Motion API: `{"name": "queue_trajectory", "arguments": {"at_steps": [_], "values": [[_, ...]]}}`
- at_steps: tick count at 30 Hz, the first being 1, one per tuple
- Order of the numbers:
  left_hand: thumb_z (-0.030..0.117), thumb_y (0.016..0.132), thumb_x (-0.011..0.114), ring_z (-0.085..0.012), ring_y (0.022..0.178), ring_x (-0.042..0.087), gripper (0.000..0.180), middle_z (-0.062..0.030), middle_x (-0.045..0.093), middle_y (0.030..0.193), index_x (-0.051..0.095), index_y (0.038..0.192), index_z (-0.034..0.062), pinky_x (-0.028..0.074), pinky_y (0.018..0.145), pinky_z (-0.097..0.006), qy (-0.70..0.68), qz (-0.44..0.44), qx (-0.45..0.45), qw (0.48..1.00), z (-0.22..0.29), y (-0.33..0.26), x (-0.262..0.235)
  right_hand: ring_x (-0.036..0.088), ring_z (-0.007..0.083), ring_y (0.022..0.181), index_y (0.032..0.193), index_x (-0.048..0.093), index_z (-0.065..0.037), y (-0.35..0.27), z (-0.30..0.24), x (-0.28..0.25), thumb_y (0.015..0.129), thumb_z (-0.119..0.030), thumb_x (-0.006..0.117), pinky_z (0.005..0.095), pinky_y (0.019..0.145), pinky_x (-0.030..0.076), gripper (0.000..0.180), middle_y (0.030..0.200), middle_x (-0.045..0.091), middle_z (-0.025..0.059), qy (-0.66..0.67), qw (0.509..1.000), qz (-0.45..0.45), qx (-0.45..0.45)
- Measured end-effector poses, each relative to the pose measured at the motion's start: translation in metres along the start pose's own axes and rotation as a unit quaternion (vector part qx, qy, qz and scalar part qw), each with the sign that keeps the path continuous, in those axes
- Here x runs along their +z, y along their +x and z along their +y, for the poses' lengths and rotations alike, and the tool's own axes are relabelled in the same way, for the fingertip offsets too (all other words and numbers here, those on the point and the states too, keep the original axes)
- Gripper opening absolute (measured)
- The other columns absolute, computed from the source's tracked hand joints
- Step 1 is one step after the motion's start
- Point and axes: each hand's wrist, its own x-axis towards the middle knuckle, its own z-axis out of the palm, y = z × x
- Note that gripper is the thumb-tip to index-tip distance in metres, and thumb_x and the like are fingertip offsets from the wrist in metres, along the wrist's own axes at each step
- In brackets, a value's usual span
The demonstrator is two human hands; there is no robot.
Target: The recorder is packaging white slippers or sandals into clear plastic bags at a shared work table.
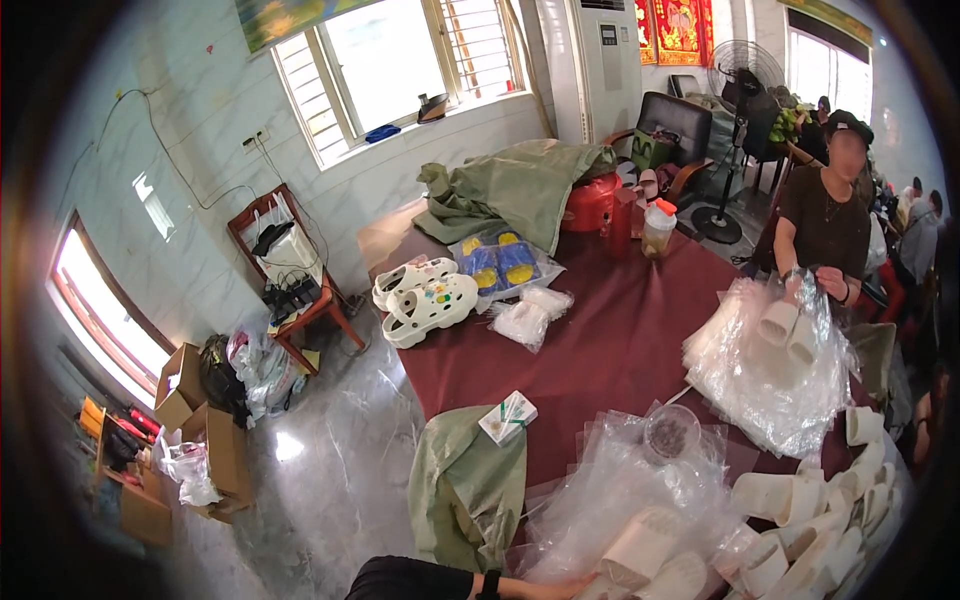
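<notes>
My left hand [568, 586] comes in at the lower edge, past a black sleeve and a dark wristband. It touches the side of a pair of off-white slippers [640, 545] lying on a spread of clear plastic bags [590, 480]. Its fingers are mostly cut off or hidden by the slippers and film. No part of my right hand shows. A round clear container [672, 432] rests on the bags. To the right lies a heap of loose off-white slippers [790, 497].
Across the dark red tabletop [560, 375], a person [828, 215] handles slippers over another bag pile [770, 390]. White clogs [430, 300], green cloth [520, 190], a small white box [508, 418] and a lidded jar [658, 230] are also there. A chair [290, 270] stands by the wall.
</notes>
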Motion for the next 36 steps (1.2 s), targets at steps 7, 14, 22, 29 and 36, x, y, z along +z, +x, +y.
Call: {"name": "queue_trajectory", "arguments": {"at_steps": [7, 14, 22, 29, 36], "values": [[0.032, 0.082, 0.065, -0.0338, 0.131, 0.032, 0.080, -0.0211, 0.034, 0.141, 0.023, 0.141, -0.0010, 0.031, 0.104, -0.040, 0.018, -0.031, -0.083, 0.996, 0.023, -0.018, -0.001, 0.032, 0.0416, 0.127, 0.135, 0.034, -0.001, 0.000, -0.040, -0.039, 0.070, -0.028, 0.072, 0.0476, 0.107, 0.024, 0.080, 0.136, 0.034, 0.0273, 0.006, 0.997, 0.042, -0.062], [0.014, 0.077, 0.067, -0.0277, 0.134, 0.028, 0.093, -0.0190, 0.024, 0.146, 0.005, 0.145, 0.0000, 0.025, 0.109, -0.036, -0.095, -0.099, -0.133, 0.982, 0.037, -0.005, -0.010, 0.029, 0.0400, 0.130, 0.137, 0.038, -0.012, -0.013, -0.074, -0.051, 0.072, -0.034, 0.069, 0.0508, 0.105, 0.023, 0.076, 0.143, 0.027, 0.0231, 0.064, 0.990, 0.126, 0.012], [0.007, 0.079, 0.064, -0.0289, 0.131, 0.034, 0.092, -0.0201, 0.028, 0.143, 0.001, 0.145, 0.0038, 0.035, 0.104, -0.037, -0.219, -0.119, -0.168, 0.954, 0.066, 0.001, -0.009, 0.027, 0.0453, 0.130, 0.135, 0.041, -0.011, -0.036, -0.045, -0.047, 0.071, -0.050, 0.067, 0.0642, 0.097, 0.024, 0.080, 0.142, 0.026, 0.0256, -0.092, 0.966, 0.242, 0.002], [-0.001, 0.083, 0.062, -0.0310, 0.113, 0.053, 0.093, -0.0242, 0.046, 0.125, -0.009, 0.142, 0.0053, 0.050, 0.088, -0.037, -0.078, -0.008, -0.119, 0.990, 0.040, -0.001, -0.003, 0.017, 0.0565, 0.129, 0.139, 0.036, -0.011, -0.081, -0.015, -0.028, 0.067, -0.054, 0.072, 0.0585, 0.105, 0.019, 0.092, 0.137, 0.016, 0.0430, 0.065, 0.955, 0.289, -0.013], [-0.001, 0.079, 0.066, -0.0173, 0.069, 0.058, 0.092, -0.0118, 0.058, 0.088, 0.001, 0.143, 0.0042, 0.052, 0.061, -0.029, 0.015, 0.108, -0.165, 0.980, 0.061, -0.001, 0.008, 0.029, 0.0535, 0.124, 0.142, 0.033, -0.018, -0.078, -0.015, -0.022, 0.071, -0.043, 0.071, 0.0526, 0.102, 0.030, 0.084, 0.131, 0.031, 0.0409, 0.048, 0.959, 0.273, -0.052]]}}
